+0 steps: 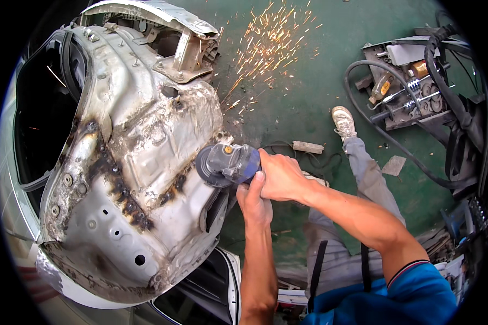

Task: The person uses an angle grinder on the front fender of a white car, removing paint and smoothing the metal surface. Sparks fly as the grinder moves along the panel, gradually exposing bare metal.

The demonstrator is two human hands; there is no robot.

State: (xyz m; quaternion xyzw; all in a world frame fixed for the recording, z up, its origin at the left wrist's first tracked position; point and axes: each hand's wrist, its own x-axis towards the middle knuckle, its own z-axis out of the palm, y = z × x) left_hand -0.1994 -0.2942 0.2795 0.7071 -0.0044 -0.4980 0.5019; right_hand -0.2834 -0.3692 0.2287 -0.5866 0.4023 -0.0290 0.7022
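Note:
An angle grinder with a blue and dark body is held in both of my hands. My right hand wraps round its body from the right. Below it, my left hand grips the tool too, thumb up along it; part of its fingers is hidden. The grinder's disc sits at the right edge of a bare metal car body panel. Orange sparks spray away toward the far side, over the floor. Dark, burnt weld spots run across the panel in two lines.
At the right stands a tool cart with tools on top and a thick black hose looping beside it. On the green floor lie a light block, a flat grey scrap and a cable. My shoe rests near the cart.

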